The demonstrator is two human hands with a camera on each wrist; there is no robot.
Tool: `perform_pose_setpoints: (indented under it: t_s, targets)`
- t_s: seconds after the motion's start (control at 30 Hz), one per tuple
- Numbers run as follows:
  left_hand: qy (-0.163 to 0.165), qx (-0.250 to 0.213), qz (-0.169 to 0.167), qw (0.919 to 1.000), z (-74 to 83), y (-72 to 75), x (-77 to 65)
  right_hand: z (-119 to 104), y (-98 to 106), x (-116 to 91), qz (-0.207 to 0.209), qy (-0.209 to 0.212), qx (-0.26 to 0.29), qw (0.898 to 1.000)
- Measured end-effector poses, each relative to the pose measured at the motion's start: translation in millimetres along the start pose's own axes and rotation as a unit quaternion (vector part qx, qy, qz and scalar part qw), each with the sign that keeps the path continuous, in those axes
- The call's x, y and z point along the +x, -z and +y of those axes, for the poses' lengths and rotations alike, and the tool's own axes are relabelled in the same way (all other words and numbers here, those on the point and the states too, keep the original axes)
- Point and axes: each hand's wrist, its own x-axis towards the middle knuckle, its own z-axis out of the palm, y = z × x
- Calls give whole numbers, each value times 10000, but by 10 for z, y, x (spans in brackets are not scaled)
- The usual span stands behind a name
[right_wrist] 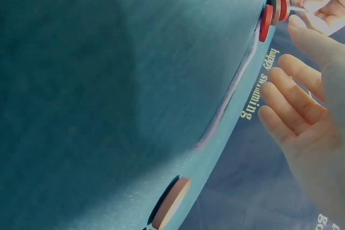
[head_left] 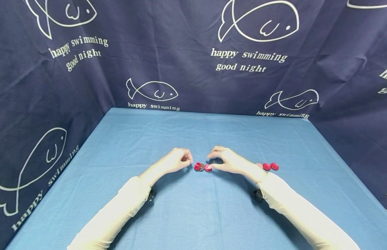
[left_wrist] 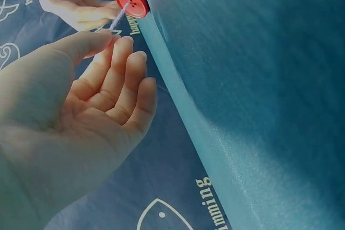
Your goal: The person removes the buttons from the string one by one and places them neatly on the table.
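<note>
Thumb and forefinger of my left hand (head_left: 178, 160) pinch a pale string (left_wrist: 119, 19). The string passes through a red button (head_left: 197, 166), which has several holes. A brown button (head_left: 201, 167) and a second red button (head_left: 208, 168) sit in a row beside it between my hands. My right hand (head_left: 226, 160) is by the second red button, its thumb tip close to it and its fingers loosely bent, spread away from the thumb. Past the buttons, the string's other length (right_wrist: 229, 100) lies along the blue cloth in the right wrist view.
To the right, partly behind my right wrist, lie a pale pink button (right_wrist: 172, 204) and two red buttons (head_left: 266, 166). Blue cloth (head_left: 187, 208) covers the table. Dark curtains (head_left: 193, 52) with fish drawings stand behind it and at both sides.
</note>
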Motion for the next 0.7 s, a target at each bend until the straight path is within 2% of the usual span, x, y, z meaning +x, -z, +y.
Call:
perform_pose_setpoints:
  t_s: [0.7]
  targets:
    - [32,-27,-27,10000,-16,-23,2,-44,-80,15,-296,42,266,9992]
